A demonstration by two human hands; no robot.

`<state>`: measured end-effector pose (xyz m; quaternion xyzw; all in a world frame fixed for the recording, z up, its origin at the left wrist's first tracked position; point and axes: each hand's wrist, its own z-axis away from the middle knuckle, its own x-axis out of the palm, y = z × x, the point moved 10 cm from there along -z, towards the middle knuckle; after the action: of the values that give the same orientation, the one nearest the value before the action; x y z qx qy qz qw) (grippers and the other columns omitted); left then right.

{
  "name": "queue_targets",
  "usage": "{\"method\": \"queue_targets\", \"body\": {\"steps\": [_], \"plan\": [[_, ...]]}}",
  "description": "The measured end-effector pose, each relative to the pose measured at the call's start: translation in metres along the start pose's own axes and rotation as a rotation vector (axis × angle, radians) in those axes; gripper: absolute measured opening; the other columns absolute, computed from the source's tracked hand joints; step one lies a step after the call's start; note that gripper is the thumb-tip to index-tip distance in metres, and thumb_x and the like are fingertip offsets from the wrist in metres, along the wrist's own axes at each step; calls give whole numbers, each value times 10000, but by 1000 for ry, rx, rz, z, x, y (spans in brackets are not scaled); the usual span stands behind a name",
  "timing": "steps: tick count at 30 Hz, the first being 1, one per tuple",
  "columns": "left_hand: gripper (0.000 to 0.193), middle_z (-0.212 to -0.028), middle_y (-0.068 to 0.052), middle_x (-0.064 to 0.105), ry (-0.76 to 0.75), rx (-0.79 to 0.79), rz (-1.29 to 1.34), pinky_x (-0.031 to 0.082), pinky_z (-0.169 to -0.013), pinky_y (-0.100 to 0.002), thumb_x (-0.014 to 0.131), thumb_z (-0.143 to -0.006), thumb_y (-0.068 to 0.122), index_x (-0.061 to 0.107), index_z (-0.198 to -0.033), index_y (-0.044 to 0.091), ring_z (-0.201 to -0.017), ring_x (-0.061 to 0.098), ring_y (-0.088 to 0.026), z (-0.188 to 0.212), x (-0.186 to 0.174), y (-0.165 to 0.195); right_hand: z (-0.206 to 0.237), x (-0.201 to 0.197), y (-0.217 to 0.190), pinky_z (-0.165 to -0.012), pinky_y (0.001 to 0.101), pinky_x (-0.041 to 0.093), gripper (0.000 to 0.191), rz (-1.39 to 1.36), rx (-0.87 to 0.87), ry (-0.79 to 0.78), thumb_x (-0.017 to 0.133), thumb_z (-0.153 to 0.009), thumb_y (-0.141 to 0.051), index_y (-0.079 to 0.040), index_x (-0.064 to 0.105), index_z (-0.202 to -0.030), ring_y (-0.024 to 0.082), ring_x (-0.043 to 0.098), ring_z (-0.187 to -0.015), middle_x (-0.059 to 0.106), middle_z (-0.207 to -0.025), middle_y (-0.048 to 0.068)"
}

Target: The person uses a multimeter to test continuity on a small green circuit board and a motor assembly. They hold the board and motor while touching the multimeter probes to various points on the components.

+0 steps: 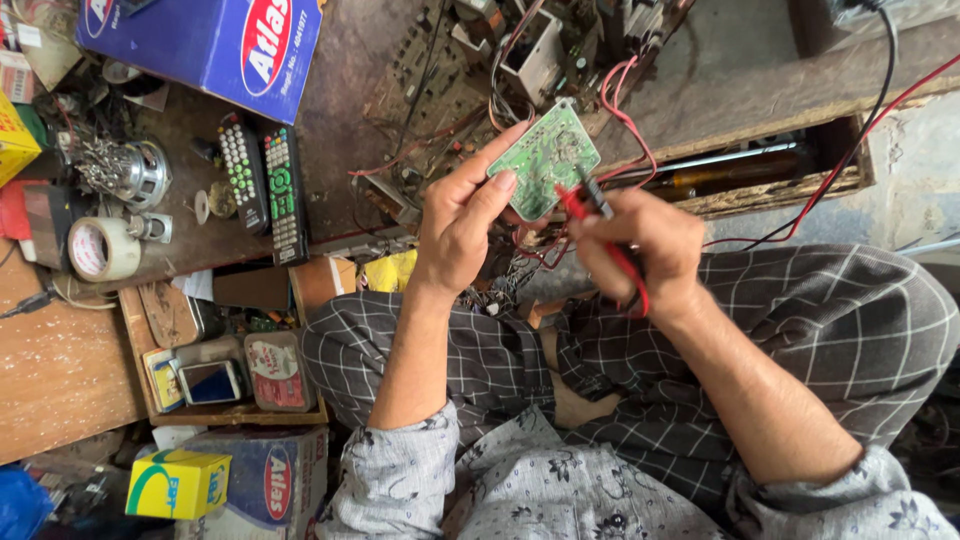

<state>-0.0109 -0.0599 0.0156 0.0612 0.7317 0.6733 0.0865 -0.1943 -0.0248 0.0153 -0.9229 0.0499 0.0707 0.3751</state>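
— What are you holding there, just above the middle of the frame?

— I'm holding a small green circuit board (pixel 546 158) in my left hand (pixel 462 222). My thumb and fingers are closing on its lower left edge, so the board is tilting up and away from me, over my lap.

— And the other hand?

— My right hand (pixel 640 243) is gripping two test probes at once, a red probe (pixel 600 240) and a black probe (pixel 594 194). I'm pinching them tight, and their tips are touching the lower right edge of the board.

— Where are the leads going?

— A red lead (pixel 880 110) and a black lead (pixel 885 70) are running off toward the upper right of the frame, across an open wooden drawer (pixel 800 185).

— What's lying behind the board?

— A bigger chassis of circuit boards and tangled wires (pixel 500 60) is sitting at the top centre, just beyond my fingers.

— And on the left?

— Two black remote controls (pixel 265 185) are lying side by side on the brown bench, below a blue cardboard box (pixel 210 45) in the upper left. Further left a roll of tape (pixel 100 248) is resting near the edge. At the lower left, a wooden tray (pixel 230 410) is holding small tins, and a yellow box (pixel 178 484) is sitting on another blue one beneath it.

— How are you sitting?

— I'm sitting cross-legged in checked trousers (pixel 840 320), filling the lower right of the frame.
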Motion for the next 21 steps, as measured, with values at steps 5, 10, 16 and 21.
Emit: {"method": "queue_targets", "body": {"steps": [5, 10, 16, 21], "plan": [[444, -1284, -122, 737, 1, 24, -21, 595, -943, -282, 522, -1123, 178, 544, -1531, 3, -1057, 699, -115, -1, -1, 3, -3, 2, 2, -587, 282, 517, 255, -33, 21, -25, 813, -860, 78, -70, 614, -918, 167, 707, -722, 702, -857, 95], [376, -1209, -69, 716, 26, -44, 92, 627, -829, -275, 548, -1114, 227, 580, -1411, -1, -991, 702, -101, 0, -2, -6, -2, -4, 2, -586, 273, 522, 243, -53, 50, 24, 790, -887, 89, -47, 612, -983, 182, 707, -761, 712, -935, 134], [387, -1109, -63, 721, 13, -14, -15, 571, -779, -249, 555, -1158, 256, 598, -1447, 2, -879, 655, -77, -1, -3, -3, 3, -4, 18, -509, 261, 427, 242, -94, 191, 29, 804, -899, 107, -49, 625, -942, 125, 588, -565, 645, -776, 71], [424, -1090, -54, 748, 5, -43, 28, 566, -669, -241, 543, -1125, 286, 595, -1451, 20, -768, 654, -72, -4, -1, -4, 0, -2, 1, -617, 312, 527, 238, -15, -4, -11, 789, -885, 75, -51, 600, -955, 179, 688, -739, 699, -902, 134]]}}
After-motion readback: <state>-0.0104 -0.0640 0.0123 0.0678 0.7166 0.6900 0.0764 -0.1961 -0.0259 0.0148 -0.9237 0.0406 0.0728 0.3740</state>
